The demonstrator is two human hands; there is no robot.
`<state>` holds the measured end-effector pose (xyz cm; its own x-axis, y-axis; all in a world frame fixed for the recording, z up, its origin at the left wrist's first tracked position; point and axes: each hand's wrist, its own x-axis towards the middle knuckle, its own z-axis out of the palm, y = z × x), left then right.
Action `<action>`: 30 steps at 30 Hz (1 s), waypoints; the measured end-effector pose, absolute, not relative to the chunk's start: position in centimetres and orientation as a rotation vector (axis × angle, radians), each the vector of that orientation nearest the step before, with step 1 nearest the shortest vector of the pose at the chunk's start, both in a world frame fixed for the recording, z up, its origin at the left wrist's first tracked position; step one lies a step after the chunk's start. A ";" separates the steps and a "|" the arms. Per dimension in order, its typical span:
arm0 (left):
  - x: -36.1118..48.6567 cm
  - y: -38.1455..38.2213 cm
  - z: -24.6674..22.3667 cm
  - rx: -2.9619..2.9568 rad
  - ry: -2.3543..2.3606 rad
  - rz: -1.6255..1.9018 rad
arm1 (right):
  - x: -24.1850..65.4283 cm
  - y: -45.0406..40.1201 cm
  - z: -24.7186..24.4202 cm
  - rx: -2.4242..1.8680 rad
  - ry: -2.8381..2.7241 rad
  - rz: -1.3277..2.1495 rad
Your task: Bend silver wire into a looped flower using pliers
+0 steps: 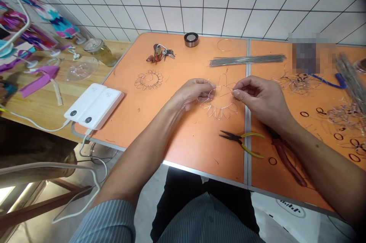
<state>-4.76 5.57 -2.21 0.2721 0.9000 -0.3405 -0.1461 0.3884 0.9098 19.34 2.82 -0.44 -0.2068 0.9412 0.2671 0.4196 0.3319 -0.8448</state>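
Between my two hands is a ring of thin wire bent into petal-like loops [219,112], held just over the orange table. My left hand [198,91] pinches its left side, with the fingers curled together. On the opposite side, my right hand [254,92] grips the wire between thumb and forefinger. A similar looped wire ring [148,80] lies flat on the table to the left. Below my hands rest needle-nose pliers with yellow handles [242,142], jaws pointing left. A red-handled tool [288,161] lies partly hidden under my right forearm.
A bundle of straight wires [247,60] lies toward the back, near a tape roll [191,39] and keys [166,53]. Tangled wire pieces [299,82] and small dark rings [338,137] cover the right side. White power banks [94,105] with cables sit at the left edge.
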 end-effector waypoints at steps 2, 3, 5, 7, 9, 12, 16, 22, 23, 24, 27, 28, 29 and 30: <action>-4.8 5.6 -2.3 0.898 1.024 0.836 | 19.3 2.8 -0.4 -1.213 -1.775 0.822; -4.8 5.6 -2.3 0.894 1.017 0.831 | 19.3 2.8 -0.4 -1.214 -1.769 0.823; -4.8 5.5 -2.3 0.880 1.016 0.825 | 19.3 2.8 -0.4 -1.215 -1.762 0.825; -4.8 5.4 -2.2 0.858 1.020 0.824 | 19.4 2.8 -0.4 -1.216 -1.757 0.827; -4.7 5.4 -2.0 0.820 1.027 0.822 | 19.4 2.9 -0.5 -1.213 -1.754 0.821; -4.6 5.3 -1.8 0.746 1.035 0.818 | 19.5 3.0 -0.6 -1.208 -1.757 0.797; -4.4 5.3 -2.0 0.699 1.042 0.808 | 19.6 3.0 -0.4 -1.215 -1.761 0.794; -4.5 5.3 -2.5 0.708 1.037 0.772 | 19.6 2.9 -0.2 -1.217 -1.733 0.791; -4.6 5.3 -2.5 0.714 1.041 0.764 | 19.6 2.9 -0.3 -1.216 -1.730 0.792; -4.6 5.3 -2.5 0.719 1.045 0.756 | 19.6 2.9 -0.3 -1.214 -1.729 0.795; -4.7 5.2 -2.5 0.721 1.053 0.750 | 19.6 3.0 -0.4 -1.197 -1.730 0.794; -4.7 5.3 -2.6 0.725 1.052 0.748 | 19.7 3.0 -0.4 -1.196 -1.734 0.791; -4.6 5.3 -2.6 0.730 1.049 0.749 | 19.7 3.0 -0.4 -1.197 -1.738 0.788; -4.6 5.3 -2.6 0.733 1.045 0.752 | 19.7 3.0 -0.4 -1.199 -1.741 0.787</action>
